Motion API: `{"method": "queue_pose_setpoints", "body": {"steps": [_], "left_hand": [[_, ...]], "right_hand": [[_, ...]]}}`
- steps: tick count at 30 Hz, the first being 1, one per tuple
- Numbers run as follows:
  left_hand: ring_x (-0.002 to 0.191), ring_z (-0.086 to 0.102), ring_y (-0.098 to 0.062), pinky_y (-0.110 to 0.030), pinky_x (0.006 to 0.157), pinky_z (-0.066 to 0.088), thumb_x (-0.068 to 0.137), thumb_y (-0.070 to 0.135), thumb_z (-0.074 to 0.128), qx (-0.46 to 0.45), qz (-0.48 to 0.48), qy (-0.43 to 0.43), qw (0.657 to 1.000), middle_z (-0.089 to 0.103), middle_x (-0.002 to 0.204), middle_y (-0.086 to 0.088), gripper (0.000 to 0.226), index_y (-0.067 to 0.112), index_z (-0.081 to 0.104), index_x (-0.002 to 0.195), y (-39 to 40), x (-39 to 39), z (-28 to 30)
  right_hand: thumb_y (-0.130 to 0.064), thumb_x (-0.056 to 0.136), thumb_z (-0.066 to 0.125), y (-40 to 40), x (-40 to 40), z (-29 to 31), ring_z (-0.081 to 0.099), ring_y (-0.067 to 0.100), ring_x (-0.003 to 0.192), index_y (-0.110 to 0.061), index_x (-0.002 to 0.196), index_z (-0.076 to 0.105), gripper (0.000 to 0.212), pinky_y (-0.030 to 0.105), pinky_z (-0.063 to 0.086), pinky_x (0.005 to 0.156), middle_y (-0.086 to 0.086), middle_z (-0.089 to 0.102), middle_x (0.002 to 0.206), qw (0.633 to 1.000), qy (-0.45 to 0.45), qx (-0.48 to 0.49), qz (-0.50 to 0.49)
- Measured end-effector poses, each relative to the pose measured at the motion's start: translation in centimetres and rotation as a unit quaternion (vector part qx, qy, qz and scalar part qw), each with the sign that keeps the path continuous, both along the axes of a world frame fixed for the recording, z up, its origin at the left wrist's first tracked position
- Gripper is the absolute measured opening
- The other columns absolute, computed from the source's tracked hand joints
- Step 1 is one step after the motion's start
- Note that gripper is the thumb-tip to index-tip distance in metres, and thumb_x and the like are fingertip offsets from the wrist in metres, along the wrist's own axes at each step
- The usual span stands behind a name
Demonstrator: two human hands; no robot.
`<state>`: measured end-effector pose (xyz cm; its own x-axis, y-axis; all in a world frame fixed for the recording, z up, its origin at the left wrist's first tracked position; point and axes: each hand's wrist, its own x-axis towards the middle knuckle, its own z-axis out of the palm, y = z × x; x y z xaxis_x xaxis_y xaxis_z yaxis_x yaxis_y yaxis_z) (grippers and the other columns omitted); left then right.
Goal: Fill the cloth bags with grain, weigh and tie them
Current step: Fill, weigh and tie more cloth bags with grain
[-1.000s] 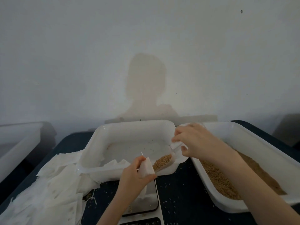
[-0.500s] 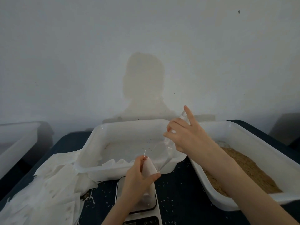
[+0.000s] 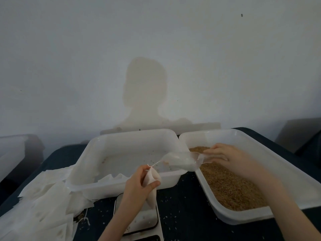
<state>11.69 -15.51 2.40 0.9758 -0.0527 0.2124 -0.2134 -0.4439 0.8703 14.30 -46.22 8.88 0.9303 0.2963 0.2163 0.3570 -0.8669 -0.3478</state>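
The left hand (image 3: 139, 185) is gripping a small white cloth bag (image 3: 151, 186) by its upper part, thumb and fingers curled round the fabric, and is holding it upright over the white digital kitchen scale (image 3: 139, 221), which is lying at the near edge of the dark blue table (image 3: 182, 211). The bag's mouth is standing open at the top, and a thin white drawstring (image 3: 156, 164) is running away from it toward the right. The right hand (image 3: 220, 156) is pinching the handle of a clear plastic scoop (image 3: 180, 161) with its fingers curled; whether the scoop is carrying anything cannot be told. The scoop is hanging over the gap between two trays behind the scale. The large white plastic tray (image 3: 260, 150) to the scale's right is holding brown grain (image 3: 229, 186). The white rectangular plastic tray (image 3: 132, 136) directly behind the scale is showing only a few stray kernels. A heap of flat white cloth bags (image 3: 41, 202) is lying to the scale's left, partly under that tray's rim. Loose grains are lying scattered on the table around the scale.
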Motion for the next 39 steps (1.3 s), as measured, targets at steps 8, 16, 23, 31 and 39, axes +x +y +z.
{"method": "queue_pose_setpoints", "body": {"steps": [8, 16, 23, 31, 39], "left_hand": [[0.066, 0.056, 0.008, -0.005, 0.058, 0.041, 0.078, 0.02, 0.074, 0.002, -0.009, -0.002, 1.0, 0.059, 0.081, 0.013, 0.035, 0.034, 0.05, 0.099, -1.4, 0.4, -0.2], [0.078, 0.057, 0.002, -0.005, 0.062, 0.043, 0.078, 0.018, 0.074, 0.014, -0.012, -0.002, 1.0, 0.061, 0.092, 0.011, 0.037, 0.037, 0.05, 0.098, -2.0, 0.7, -0.5], [0.075, 0.056, 0.013, -0.003, 0.059, 0.042, 0.078, 0.014, 0.074, -0.01, -0.011, 0.0, 1.0, 0.062, 0.09, 0.01, 0.037, 0.036, 0.052, 0.098, -2.2, 0.6, -0.8], [0.077, 0.057, 0.007, -0.005, 0.062, 0.043, 0.078, 0.014, 0.073, -0.023, -0.016, 0.002, 1.0, 0.063, 0.089, 0.008, 0.035, 0.035, 0.054, 0.098, -2.2, 0.2, -0.8], [0.075, 0.057, 0.005, -0.004, 0.06, 0.041, 0.079, 0.014, 0.073, -0.011, -0.009, -0.005, 1.0, 0.062, 0.088, 0.005, 0.035, 0.036, 0.052, 0.098, -1.7, 0.3, -0.6]], "right_hand": [[-0.017, 0.095, 0.055, -6.7, 0.6, -2.5, 0.054, 0.008, 0.091, -0.031, 0.124, 0.061, 0.033, 0.028, 0.048, 0.085, -0.008, 0.057, 0.107, 0.983, 0.027, -0.029, -0.179], [-0.02, 0.097, 0.05, -8.9, 1.3, -5.3, 0.06, 0.017, 0.103, -0.03, 0.125, 0.061, 0.032, 0.03, 0.05, 0.087, -0.001, 0.064, 0.117, 0.949, 0.092, -0.111, -0.279], [-0.019, 0.091, 0.055, -5.4, 3.0, -4.6, 0.051, 0.015, 0.108, -0.032, 0.108, 0.064, 0.023, 0.03, 0.038, 0.091, -0.006, 0.056, 0.111, 0.895, -0.046, -0.368, -0.249], [-0.007, 0.093, 0.049, -3.8, 3.7, -5.4, 0.044, 0.019, 0.119, -0.037, 0.125, 0.055, 0.044, 0.034, 0.036, 0.098, -0.002, 0.05, 0.123, 0.931, 0.001, -0.296, -0.211], [-0.014, 0.095, 0.048, -5.6, 3.1, -5.7, 0.047, 0.017, 0.11, -0.036, 0.123, 0.055, 0.036, 0.031, 0.038, 0.089, -0.004, 0.049, 0.12, 0.918, -0.065, -0.236, -0.311]]}}
